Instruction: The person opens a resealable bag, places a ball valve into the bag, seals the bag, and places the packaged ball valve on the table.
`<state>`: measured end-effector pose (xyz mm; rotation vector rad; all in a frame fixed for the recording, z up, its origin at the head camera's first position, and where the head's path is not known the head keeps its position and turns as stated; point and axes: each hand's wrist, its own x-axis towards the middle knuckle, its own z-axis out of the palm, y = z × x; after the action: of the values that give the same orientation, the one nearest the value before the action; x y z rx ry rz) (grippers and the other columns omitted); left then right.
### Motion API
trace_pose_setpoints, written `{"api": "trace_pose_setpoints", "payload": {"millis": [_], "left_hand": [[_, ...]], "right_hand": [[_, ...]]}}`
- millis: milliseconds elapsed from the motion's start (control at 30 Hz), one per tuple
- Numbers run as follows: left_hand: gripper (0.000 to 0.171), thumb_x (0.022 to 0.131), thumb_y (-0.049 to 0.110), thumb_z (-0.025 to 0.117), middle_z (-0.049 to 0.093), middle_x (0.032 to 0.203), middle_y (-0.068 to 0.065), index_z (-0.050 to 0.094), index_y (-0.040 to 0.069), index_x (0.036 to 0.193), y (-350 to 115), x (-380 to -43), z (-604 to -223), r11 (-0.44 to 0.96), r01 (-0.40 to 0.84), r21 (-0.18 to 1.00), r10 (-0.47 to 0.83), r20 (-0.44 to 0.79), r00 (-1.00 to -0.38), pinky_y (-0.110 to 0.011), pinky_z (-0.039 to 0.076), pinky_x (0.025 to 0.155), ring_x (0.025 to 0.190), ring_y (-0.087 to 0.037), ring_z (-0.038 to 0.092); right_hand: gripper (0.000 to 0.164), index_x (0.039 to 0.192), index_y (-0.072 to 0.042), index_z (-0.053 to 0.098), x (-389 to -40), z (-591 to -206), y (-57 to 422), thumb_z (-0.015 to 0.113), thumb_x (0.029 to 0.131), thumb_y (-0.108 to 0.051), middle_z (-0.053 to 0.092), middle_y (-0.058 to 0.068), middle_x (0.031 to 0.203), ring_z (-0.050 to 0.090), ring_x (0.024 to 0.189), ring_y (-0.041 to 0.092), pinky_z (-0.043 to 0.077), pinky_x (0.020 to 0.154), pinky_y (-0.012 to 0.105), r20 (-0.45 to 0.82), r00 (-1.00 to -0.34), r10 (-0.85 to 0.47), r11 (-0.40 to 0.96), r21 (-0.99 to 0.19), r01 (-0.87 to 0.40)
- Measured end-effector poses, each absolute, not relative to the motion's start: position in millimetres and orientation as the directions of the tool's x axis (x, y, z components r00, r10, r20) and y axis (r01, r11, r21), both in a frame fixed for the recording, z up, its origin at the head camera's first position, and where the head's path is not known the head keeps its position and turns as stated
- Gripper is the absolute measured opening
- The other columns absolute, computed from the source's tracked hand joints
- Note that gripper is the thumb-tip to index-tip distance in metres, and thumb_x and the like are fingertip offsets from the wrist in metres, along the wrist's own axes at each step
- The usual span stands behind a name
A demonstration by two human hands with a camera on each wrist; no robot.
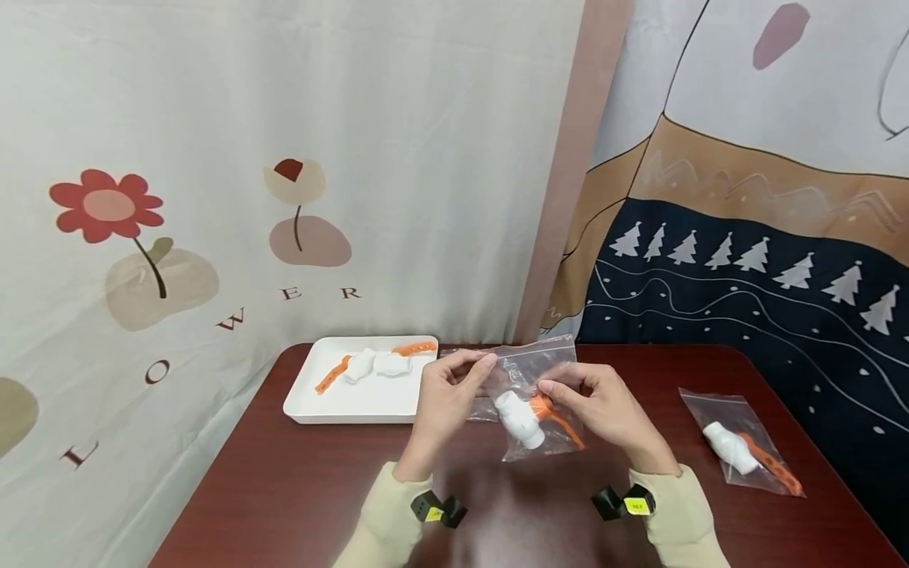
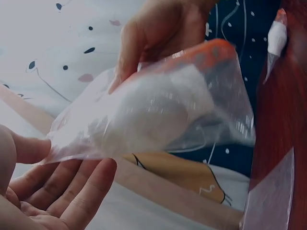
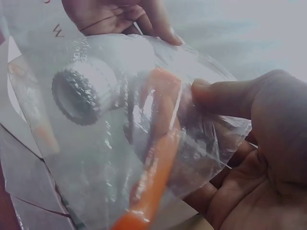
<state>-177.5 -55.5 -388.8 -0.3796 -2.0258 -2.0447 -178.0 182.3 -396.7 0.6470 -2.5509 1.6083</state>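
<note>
A clear zip bag (image 1: 543,359) hangs above the table between both hands. Inside it are a white plastic fitting (image 1: 520,420) with a ribbed round end and a long orange piece (image 1: 564,426). With thumb and fingers my left hand (image 1: 450,394) pinches the bag's upper left edge, near the zip. My right hand (image 1: 604,406) pinches the bag's right side, its thumb (image 3: 223,98) against the film beside the top of the orange piece. In the left wrist view the bag film (image 2: 230,129) shines and partly blurs the white fitting (image 2: 158,112).
A white tray (image 1: 355,410) at the back left holds white fittings and orange pieces with holes. Flat clear bags (image 1: 483,409) lie right of it, partly behind the left hand. Another filled bag (image 1: 742,446) lies at the right of the brown table (image 1: 319,489). Printed curtains stand behind.
</note>
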Motion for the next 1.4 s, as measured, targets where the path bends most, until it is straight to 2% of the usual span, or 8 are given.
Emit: {"api": "trace_pose_setpoints", "payload": {"millis": [233,333,500,633,800,1000,1200,1400], "left_hand": [[0.021,0.098,0.019,0.071,0.076,0.093,-0.024,0.076,0.002,0.108,-63.4,-185.7,-391.3,0.02,0.308,0.951,0.109,0.304,-0.946,-0.043,0.064,0.073,0.079,-0.024,0.077],[0.022,0.097,0.021,0.072,0.077,0.096,-0.02,0.075,0.003,0.109,-71.5,-189.4,-395.5,0.082,0.302,0.95,0.127,0.291,-0.948,-0.041,0.064,0.077,0.088,-0.033,0.077],[0.018,0.096,0.025,0.073,0.079,0.099,-0.007,0.078,0.013,0.109,-90.9,-197.4,-406.8,0.28,0.325,0.903,0.132,0.299,-0.945,-0.025,0.06,0.081,0.091,-0.019,0.076],[0.016,0.095,0.023,0.074,0.079,0.1,-0.001,0.078,0.017,0.109,-106.9,-204.0,-420.3,0.441,0.327,0.836,0.121,0.306,-0.944,-0.026,0.057,0.079,0.088,-0.011,0.072],[0.021,0.095,0.02,0.074,0.079,0.102,-0.004,0.076,0.012,0.114,-124.1,-210.5,-438.7,0.559,0.305,0.771,0.127,0.284,-0.951,-0.031,0.06,0.081,0.091,-0.016,0.073],[0.026,0.092,0.014,0.073,0.076,0.105,-0.017,0.073,0.003,0.116,-141.9,-214.9,-460.1,0.711,0.333,0.619,0.169,0.308,-0.936,-0.05,0.057,0.088,0.101,-0.032,0.071],[0.029,0.086,0.012,0.076,0.074,0.097,-0.014,0.074,-0.001,0.112,-154.5,-215.0,-477.7,0.847,0.312,0.431,0.183,0.315,-0.931,-0.049,0.053,0.088,0.099,-0.035,0.066],[0.02,0.083,0.007,0.075,0.072,0.084,-0.007,0.078,0.0,0.101,-157.4,-213.7,-484.1,0.88,0.278,0.385,0.167,0.298,-0.94,-0.044,0.055,0.08,0.088,-0.03,0.068]], "right_hand": [[0.015,0.104,-0.018,0.079,-182.0,-402.1,191.5,0.073,0.096,-0.029,0.073,0.001,0.089,0.062,0.077,0.014,0.053,0.063,0.026,0.24,-0.934,-0.267,0.392,-0.858,-0.332],[0.017,0.105,-0.019,0.079,-183.1,-402.4,196.9,0.072,0.097,-0.032,0.075,0.001,0.097,0.063,0.085,0.016,0.055,0.07,0.026,0.221,-0.945,-0.24,0.408,-0.86,-0.305],[0.025,0.111,-0.017,0.079,-185.0,-403.4,208.8,0.07,0.097,-0.037,0.075,0.004,0.103,0.062,0.091,0.02,0.054,0.073,0.026,0.18,-0.965,-0.19,0.459,-0.853,-0.249],[0.03,0.117,-0.012,0.077,-184.6,-405.0,220.6,0.069,0.099,-0.034,0.075,0.008,0.107,0.06,0.092,0.016,0.053,0.074,0.025,0.162,-0.974,-0.16,0.485,-0.846,-0.22],[0.034,0.122,-0.008,0.075,-185.1,-408.8,236.2,0.067,0.1,-0.034,0.075,0.011,0.114,0.06,0.094,0.012,0.054,0.075,0.024,0.125,-0.987,-0.105,0.509,-0.846,-0.161],[0.039,0.122,-0.009,0.075,-187.3,-417.2,254.6,0.065,0.101,-0.039,0.073,0.012,0.116,0.057,0.097,0.017,0.052,0.076,0.025,0.062,-0.996,-0.059,0.53,-0.844,-0.084],[0.043,0.124,-0.004,0.072,-187.0,-424.6,272.8,0.066,0.1,-0.04,0.074,0.008,0.106,0.06,0.084,0.013,0.055,0.066,0.027,-0.007,-1.0,-0.019,0.504,-0.864,-0.003],[0.05,0.128,0.001,0.067,-185.4,-433.4,293.7,0.063,0.101,-0.042,0.076,0.005,0.105,0.066,0.083,0.008,0.059,0.068,0.028,-0.087,-0.996,-0.005,0.488,-0.87,0.074]]}}
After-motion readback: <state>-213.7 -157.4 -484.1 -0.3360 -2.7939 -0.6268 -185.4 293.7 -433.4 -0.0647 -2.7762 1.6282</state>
